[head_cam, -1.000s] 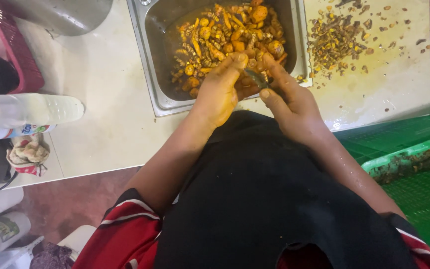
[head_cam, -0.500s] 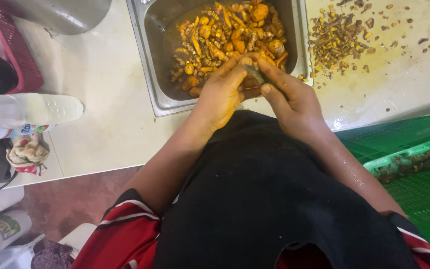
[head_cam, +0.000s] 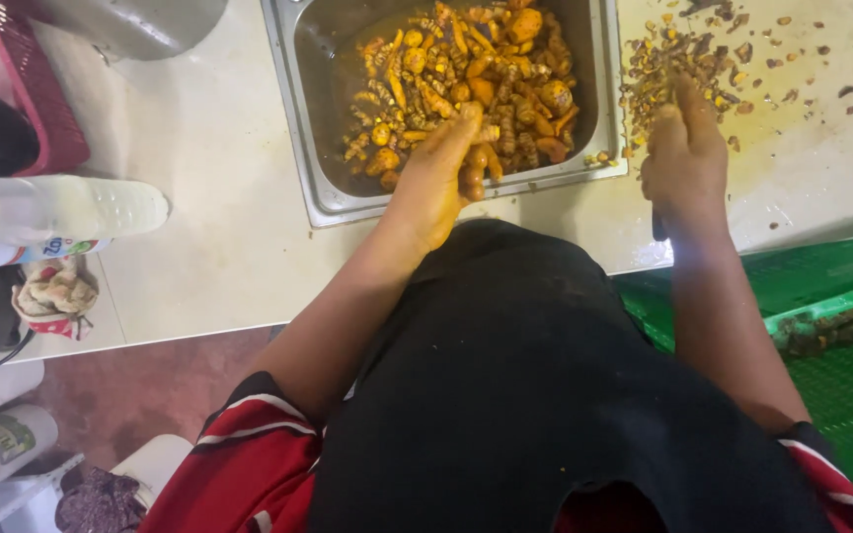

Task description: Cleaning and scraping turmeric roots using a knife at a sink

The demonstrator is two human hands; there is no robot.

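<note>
A steel tray (head_cam: 318,197) on the pale counter holds several orange-yellow turmeric roots (head_cam: 476,69) in murky liquid. My left hand (head_cam: 431,183), stained yellow, rests on the tray's near rim and grips one turmeric root (head_cam: 473,170). My right hand (head_cam: 683,158) is to the right, over the white cutting board (head_cam: 802,168), closed around a knife whose dark handle end (head_cam: 659,232) shows below the fist; the blade is hidden. Its fingers touch a heap of brown peelings (head_cam: 673,59).
A clear plastic bottle (head_cam: 61,209) lies at the counter's left, near a red basket (head_cam: 41,109), a metal pot (head_cam: 140,25) and a crumpled cloth (head_cam: 51,296). A green crate (head_cam: 831,296) stands at the right, beyond the counter's edge.
My right hand has left the root and moved right, onto the cutting board by the peelings. My left hand stays at the tray rim holding the root.
</note>
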